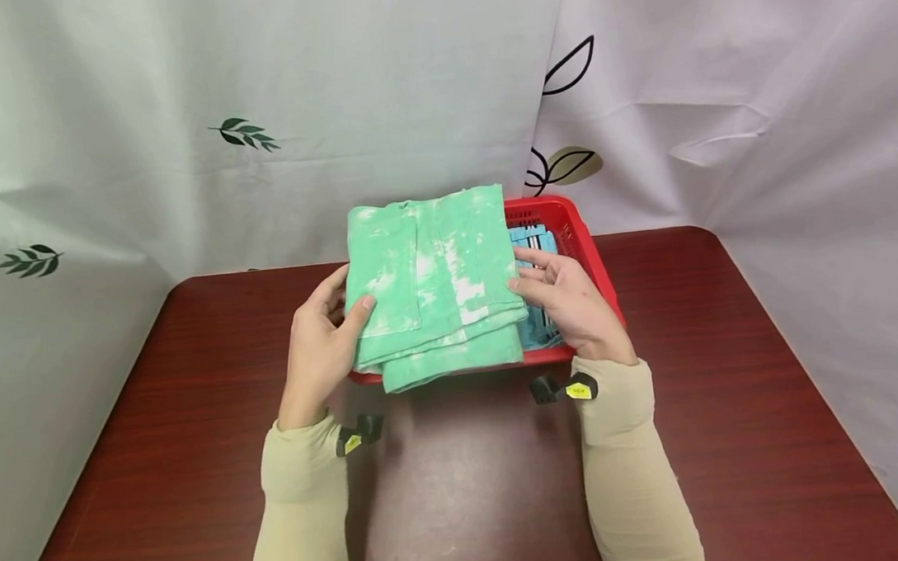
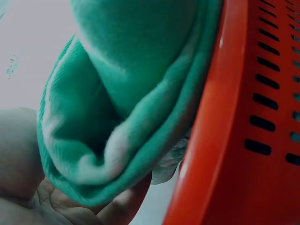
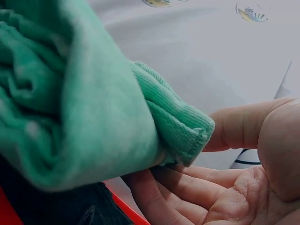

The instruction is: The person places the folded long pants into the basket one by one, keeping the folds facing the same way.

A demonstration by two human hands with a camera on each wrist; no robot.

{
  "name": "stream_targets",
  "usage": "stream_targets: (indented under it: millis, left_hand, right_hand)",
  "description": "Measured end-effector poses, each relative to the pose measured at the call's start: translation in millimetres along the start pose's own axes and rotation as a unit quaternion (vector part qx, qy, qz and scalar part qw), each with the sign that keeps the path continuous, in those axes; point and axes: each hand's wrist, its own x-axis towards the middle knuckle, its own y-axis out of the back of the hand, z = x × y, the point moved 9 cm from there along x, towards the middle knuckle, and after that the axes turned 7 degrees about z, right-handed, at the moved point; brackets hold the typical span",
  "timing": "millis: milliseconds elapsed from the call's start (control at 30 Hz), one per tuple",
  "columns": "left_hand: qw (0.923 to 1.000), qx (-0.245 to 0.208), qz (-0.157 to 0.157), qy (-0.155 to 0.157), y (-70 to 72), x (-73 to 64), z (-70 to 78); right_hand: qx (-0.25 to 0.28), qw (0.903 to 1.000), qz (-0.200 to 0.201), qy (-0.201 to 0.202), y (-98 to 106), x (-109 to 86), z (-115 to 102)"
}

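Note:
A folded green garment with white tie-dye patches (image 1: 434, 273) is held between both hands over a red plastic basket (image 1: 593, 259). My left hand (image 1: 321, 339) grips its left edge, thumb on top and fingers underneath. At the opposite edge my right hand (image 1: 576, 301) pinches the cloth, thumb above and fingers below. Thick rolled layers of the green garment (image 2: 140, 108) show in the left wrist view, close beside the basket's slotted wall (image 2: 211, 140). In the right wrist view a stitched corner of the garment (image 3: 183, 126) lies between thumb and fingers.
Folded blue cloth with black and white stripes (image 1: 540, 331) lies in the basket's right part. The basket stands toward the back of a dark red wooden table (image 1: 720, 386). Pale curtains with leaf prints (image 1: 413, 92) hang behind and at both sides.

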Motion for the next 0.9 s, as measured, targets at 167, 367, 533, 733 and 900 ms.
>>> stream_targets:
  millis: [167, 367, 533, 733, 900]
  left_hand:
    - [1.0, 0.001, -0.003, 0.006, -2.4, 2.1, -4.4]
    - [0.9998, 0.003, -0.008, 0.02, -5.3, 5.0, -9.8]
    - [0.9994, 0.011, -0.007, 0.034, -6.1, 6.3, -14.7]
    - [0.999, 0.023, -0.009, 0.038, -7.4, 7.9, -18.0]
    - [0.9985, 0.022, -0.018, 0.047, -9.3, 9.3, -21.4]
  right_hand:
    - [0.004, 1.0, 0.005, -0.002, 1.6, 1.9, 2.5]
    - [0.005, 0.9999, 0.014, -0.004, 1.7, 2.7, 2.9]
    - [0.002, 0.9996, 0.023, -0.013, 1.8, 3.2, 3.9]
    - [-0.003, 0.9992, 0.034, -0.023, 3.4, 5.3, 6.3]
    - [-0.016, 0.9989, 0.038, -0.024, 4.4, 7.0, 7.9]
